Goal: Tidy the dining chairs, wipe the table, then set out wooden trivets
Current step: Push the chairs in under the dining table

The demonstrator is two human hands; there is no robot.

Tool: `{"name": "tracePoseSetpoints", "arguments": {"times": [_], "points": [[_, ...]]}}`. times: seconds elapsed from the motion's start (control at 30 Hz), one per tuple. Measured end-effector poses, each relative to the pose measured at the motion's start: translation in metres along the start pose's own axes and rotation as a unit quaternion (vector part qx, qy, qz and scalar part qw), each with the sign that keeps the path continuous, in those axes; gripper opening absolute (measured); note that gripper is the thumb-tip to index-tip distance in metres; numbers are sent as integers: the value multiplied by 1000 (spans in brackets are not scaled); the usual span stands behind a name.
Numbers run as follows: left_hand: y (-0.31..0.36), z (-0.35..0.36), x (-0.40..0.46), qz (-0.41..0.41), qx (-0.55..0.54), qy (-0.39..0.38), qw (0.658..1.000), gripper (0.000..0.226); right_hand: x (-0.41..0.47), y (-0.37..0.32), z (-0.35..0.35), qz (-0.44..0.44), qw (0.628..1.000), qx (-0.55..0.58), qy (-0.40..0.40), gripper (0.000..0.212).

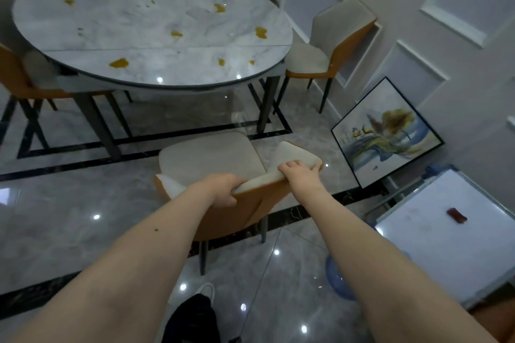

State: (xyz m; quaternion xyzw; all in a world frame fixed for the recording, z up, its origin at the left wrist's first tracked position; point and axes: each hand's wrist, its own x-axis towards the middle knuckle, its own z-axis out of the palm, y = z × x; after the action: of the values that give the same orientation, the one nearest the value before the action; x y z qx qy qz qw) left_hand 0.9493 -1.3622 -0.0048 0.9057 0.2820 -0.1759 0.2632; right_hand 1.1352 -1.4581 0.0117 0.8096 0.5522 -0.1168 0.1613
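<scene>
We are gripping the top of a chair [211, 159] back, left hand [223, 189] and right hand [301, 172] curling over its edge. The seat is facing the stained table [167, 69], lying well apart, straight ahead of us.

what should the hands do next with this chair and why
Probably push the chair forward toward the table. The left hand and right hand both grip its backrest top, and it stands apart from the table with bare floor between them.
</scene>
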Motion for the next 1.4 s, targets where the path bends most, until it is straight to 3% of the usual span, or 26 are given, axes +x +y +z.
{"name": "tracePoseSetpoints", "arguments": {"times": [0.13, 0.3, 0.7, 0.93, 1.17, 1.3, 1.4], "points": [[-22, -22, 23, 8, 47, 31, 998, 59, 37, -2, -9, -1, 1000, 20, 20, 44], [-52, -37, 47, 10, 108, 62, 992, 62, 78, -12, -23, -8, 1000, -29, -7, 52], [-127, -98, 105, -76, 117, 109, 984, 55, 177, -47, -71, -14, 999, -28, 31, 41], [-140, -113, 131, -171, 142, 123, 967, 53, 212, -53, -86, -28, 998, -33, 55, 40], [-94, -144, 161, -287, 118, -11, 951, 39, 218, -11, -77, -150, 982, -48, 103, 31], [-36, -160, 202, -246, 63, -33, 967, 50, 226, 56, -80, -183, 977, -43, 99, 34], [12, -173, 237, -210, 13, 18, 977, 43, 231, 116, -83, -180, 978, -38, 104, 39]]}}
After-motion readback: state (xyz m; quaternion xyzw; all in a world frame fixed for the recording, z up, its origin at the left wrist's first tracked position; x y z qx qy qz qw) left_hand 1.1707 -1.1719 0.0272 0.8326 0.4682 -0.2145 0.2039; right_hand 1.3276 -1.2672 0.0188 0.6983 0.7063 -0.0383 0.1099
